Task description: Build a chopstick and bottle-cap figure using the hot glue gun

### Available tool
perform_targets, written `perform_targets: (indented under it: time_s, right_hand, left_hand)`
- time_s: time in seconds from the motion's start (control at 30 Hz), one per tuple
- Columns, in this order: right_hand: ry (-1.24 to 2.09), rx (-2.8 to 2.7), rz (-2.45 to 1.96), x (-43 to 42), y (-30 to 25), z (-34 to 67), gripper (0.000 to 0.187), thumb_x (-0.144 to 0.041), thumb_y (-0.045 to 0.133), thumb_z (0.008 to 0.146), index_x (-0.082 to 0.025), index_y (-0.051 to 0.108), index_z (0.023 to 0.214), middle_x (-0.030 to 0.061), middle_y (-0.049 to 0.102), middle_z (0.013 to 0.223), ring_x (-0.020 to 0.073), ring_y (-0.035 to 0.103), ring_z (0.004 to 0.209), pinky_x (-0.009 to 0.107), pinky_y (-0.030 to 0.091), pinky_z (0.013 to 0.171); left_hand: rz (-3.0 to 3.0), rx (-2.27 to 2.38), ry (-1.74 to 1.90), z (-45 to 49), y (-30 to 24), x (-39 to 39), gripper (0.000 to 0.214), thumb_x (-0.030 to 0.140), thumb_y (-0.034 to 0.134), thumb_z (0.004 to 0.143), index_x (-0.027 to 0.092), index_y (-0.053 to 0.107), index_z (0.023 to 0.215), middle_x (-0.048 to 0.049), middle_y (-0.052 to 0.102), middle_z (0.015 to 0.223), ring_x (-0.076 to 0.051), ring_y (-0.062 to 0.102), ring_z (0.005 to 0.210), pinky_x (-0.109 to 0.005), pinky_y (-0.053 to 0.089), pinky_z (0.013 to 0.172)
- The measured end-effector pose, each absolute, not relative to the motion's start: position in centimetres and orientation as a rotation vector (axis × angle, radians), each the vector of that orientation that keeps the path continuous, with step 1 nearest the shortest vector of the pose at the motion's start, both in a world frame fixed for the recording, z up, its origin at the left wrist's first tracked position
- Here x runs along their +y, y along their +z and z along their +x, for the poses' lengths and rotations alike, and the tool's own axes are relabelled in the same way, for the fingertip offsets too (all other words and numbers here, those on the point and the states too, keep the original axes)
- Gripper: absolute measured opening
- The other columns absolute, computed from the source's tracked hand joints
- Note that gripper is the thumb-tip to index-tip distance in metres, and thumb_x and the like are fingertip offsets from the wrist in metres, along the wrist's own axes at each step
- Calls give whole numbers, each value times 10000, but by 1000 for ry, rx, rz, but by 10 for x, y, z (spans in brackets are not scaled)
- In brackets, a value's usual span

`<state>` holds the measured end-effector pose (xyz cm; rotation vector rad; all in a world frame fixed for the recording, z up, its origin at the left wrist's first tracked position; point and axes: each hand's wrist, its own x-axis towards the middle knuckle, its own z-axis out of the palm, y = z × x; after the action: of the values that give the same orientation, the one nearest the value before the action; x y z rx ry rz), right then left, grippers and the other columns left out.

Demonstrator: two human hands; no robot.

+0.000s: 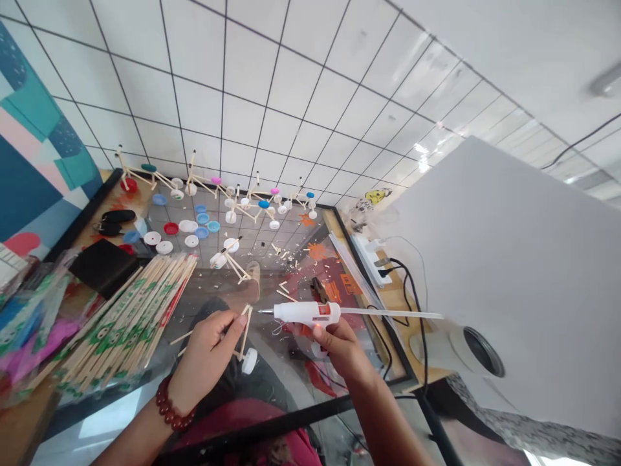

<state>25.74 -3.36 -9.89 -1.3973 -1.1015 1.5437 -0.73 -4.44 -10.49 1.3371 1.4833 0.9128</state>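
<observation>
My right hand [342,346] is wrapped round a white hot glue gun [303,312], with a long glue stick [388,312] coming out of its back end. The gun's metal nozzle points left, close to my left hand [213,343]. Pinched in my left fingers is a small frame of wooden sticks [246,333] with a white bottle cap [249,361] at its lower end. Beyond my hands, another stick-and-cap piece [235,259] lies on the glass tabletop. Whether the nozzle touches the sticks, I cannot tell.
Several finished-looking stick-and-cap models [257,200] line the tiled wall. Loose caps [191,241] lie before them. Wrapped chopsticks [130,310] and a black box [104,268] are at left. A power strip [371,259], cables and a white cylinder [458,349] stand at right.
</observation>
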Motion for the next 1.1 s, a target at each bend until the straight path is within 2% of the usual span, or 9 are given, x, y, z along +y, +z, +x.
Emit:
perform_targets:
  time_s: [0.13,0.27,0.4,0.57,0.7,0.9,1.1]
  right_hand:
    - [1449,-1008,-1412,-25,-102,273,608,-668,938,659,-205,804,1030,81,804,873,195,633,676,269,387,552]
    - [1383,-1037,-1379,0,-98,294,548,-612,965,628,-212,776,953,32,752,787,149,537,584,274,372,535]
    - [1216,-1154,-1350,43,-95,315,466,-545,941,649,-211,762,920,45,770,843,194,623,719,297,446,633]
    - [967,-1225,-1425,108,-112,332,540,-616,854,640,-201,760,971,59,792,910,234,676,826,362,519,783]
    - [878,-1217,-1472,146,-138,340,576,-618,821,652,-190,752,1030,81,808,969,265,702,922,403,542,881]
    - [815,-1202,-1615,171,-173,349,479,-452,756,724,-164,740,1106,90,815,1050,266,715,963,410,554,930]
    - [730,-1279,-1719,179,-170,348,417,-366,760,727,-155,740,1087,92,817,1062,274,711,989,412,551,948]
  left_hand:
    - [1375,1534,908,-8,-102,-40,544,697,531,900,233,652,643,-3,562,616,-196,540,599,-290,452,585]
    - [1426,1530,920,-9,-102,-39,548,726,554,878,243,721,678,-15,647,645,-216,619,633,-294,495,628]
    - [1460,1501,927,-10,-106,-40,541,737,585,875,258,735,673,-10,664,661,-213,654,649,-280,515,636]
    - [1457,1476,923,-12,-114,-40,545,760,620,855,264,737,662,-36,710,716,-231,681,688,-278,558,632]
    - [1412,1477,918,-12,-112,-40,519,773,634,825,299,758,654,-55,754,763,-277,712,714,-322,595,628]
    - [1336,1540,965,-11,-104,-37,448,786,671,754,375,793,623,-55,756,734,-336,723,717,-399,608,627]
    - [1316,1512,999,-12,-109,-35,424,760,687,773,372,797,642,-44,764,740,-315,710,705,-384,602,623]
